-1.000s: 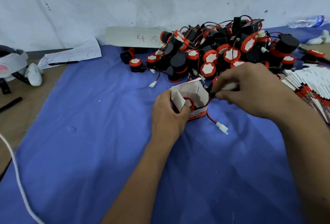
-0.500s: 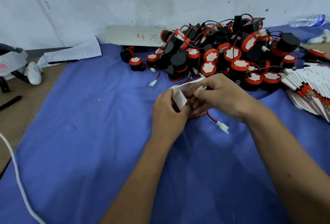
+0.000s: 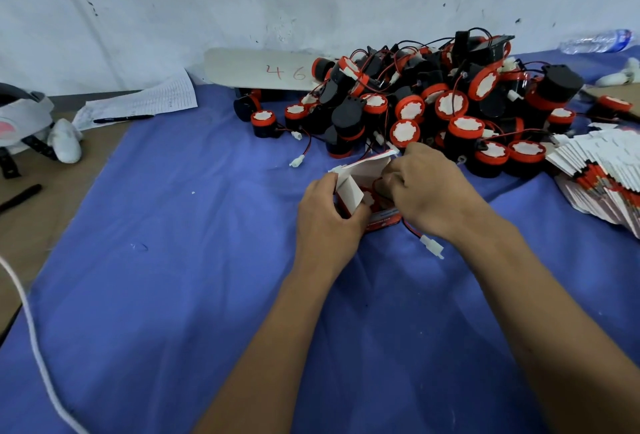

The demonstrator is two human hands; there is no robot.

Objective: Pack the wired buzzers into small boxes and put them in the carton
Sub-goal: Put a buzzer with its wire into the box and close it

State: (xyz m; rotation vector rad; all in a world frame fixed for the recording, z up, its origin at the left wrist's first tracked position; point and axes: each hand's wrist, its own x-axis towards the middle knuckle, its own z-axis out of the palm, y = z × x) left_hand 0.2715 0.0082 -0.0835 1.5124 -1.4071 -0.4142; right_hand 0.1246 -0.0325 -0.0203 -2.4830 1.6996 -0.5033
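Two bare hands meet over a blue cloth (image 3: pixel 173 260) covering a work table. The left hand (image 3: pixel 327 222) wraps around a small red-and-white box (image 3: pixel 360 191), steadying it upright with its top flaps open. The right hand (image 3: pixel 429 191) has its fingers curled into the box mouth, pressing on a buzzer (image 3: pixel 370 197) whose red rim just shows inside; exactly what the fingertips pinch cannot be made out.

The box looks like thin card: light, easily crushed, best held by its side walls as the left hand does. The buzzer looks like hard plastic, small and rigid, probably light. Its thin red-and-black wire trails out near the right wrist, ending in a white connector (image 3: pixel 432 247) lying on the cloth. The wire looks floppy and would likely need tucking in before the flaps close.

Just beyond the hands, a heap of loose buzzers (image 3: pixel 433 108) with tangled wires crowds the far side. A fanned stack of flat boxes (image 3: pixel 602 177) lies at the right edge. Open cloth spreads near and to the left. No carton is in view.
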